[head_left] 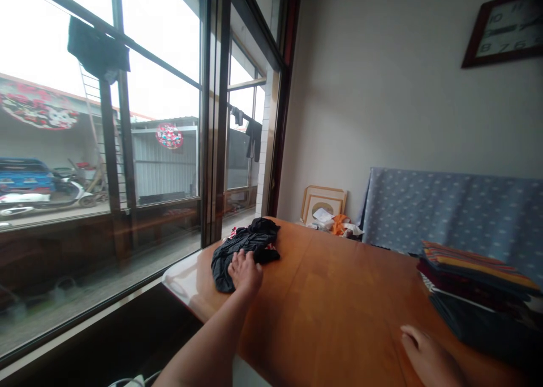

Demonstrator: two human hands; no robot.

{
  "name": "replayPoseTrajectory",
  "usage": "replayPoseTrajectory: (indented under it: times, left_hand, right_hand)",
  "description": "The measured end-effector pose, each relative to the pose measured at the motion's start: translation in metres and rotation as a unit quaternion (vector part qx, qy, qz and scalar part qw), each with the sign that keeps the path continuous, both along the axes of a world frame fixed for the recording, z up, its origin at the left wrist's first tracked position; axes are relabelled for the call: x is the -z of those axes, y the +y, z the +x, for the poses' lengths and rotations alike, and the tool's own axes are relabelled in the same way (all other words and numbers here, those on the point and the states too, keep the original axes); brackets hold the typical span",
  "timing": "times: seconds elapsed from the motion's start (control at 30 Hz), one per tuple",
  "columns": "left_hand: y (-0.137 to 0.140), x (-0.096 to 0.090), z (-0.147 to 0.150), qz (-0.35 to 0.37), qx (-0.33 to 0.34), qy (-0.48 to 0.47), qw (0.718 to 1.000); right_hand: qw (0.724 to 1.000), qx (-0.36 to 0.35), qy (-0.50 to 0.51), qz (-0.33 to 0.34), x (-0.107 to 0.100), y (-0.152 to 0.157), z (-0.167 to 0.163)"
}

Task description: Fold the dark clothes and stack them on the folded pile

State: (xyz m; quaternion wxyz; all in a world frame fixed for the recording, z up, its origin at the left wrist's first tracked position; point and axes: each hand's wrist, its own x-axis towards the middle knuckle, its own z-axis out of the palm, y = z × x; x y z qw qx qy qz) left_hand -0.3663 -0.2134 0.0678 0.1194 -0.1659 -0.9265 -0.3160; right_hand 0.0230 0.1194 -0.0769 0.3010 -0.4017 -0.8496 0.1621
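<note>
A crumpled black garment (pixel 224 265) lies at the table's far left corner, with small red and white patterned bits showing at its edges. My left hand (pixel 246 271) reaches onto its near side, fingers slightly apart and resting on the cloth. At the lower right, my right hand (pixel 430 356) is low over the table, loosely curled with a small gap between thumb and finger, and nothing visible in it. Just beyond it sits a stack of folded clothes (pixel 475 288), a striped orange piece on top and dark pieces below. The frame's bottom edge cuts off the right wrist.
The brown wooden table (pixel 339 296) has a pale, glossy left edge beside a large window (pixel 161 172). Behind it stand a blue patterned cloth cover (pixel 445 206), leaning picture frames (pixel 324 197) and an orange and white pile (pixel 337 223). A clock (pixel 504 28) hangs above.
</note>
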Motion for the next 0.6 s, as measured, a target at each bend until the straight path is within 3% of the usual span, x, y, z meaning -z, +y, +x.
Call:
replayPoseTrajectory:
  times: [0.1, 0.27, 0.37, 0.5, 0.6]
  left_hand:
    - [-0.023, 0.002, -0.026, -0.061, -0.079, -0.037, 0.994]
    - [-0.038, 0.003, -0.028, -0.103, -0.009, -0.056, 0.993]
    - [-0.029, 0.006, -0.004, -0.105, 0.059, -0.029, 0.992]
    - [-0.005, 0.018, 0.05, -0.105, 0.167, 0.004, 0.98]
    - [0.014, 0.031, 0.096, -0.085, 0.296, 0.028, 0.951]
  right_hand:
    - [1.0, 0.0, -0.007, 0.0, 0.001, 0.0, 0.0]
    - [1.0, 0.003, -0.014, 0.0, 0.001, 0.0, -0.001]
    - [1.0, 0.004, -0.017, -0.002, -0.002, -0.003, -0.001]
    - [1.0, 0.012, -0.015, -0.002, -0.01, -0.009, -0.001]
    - [1.0, 0.019, -0.022, -0.004, -0.014, -0.012, -0.001]
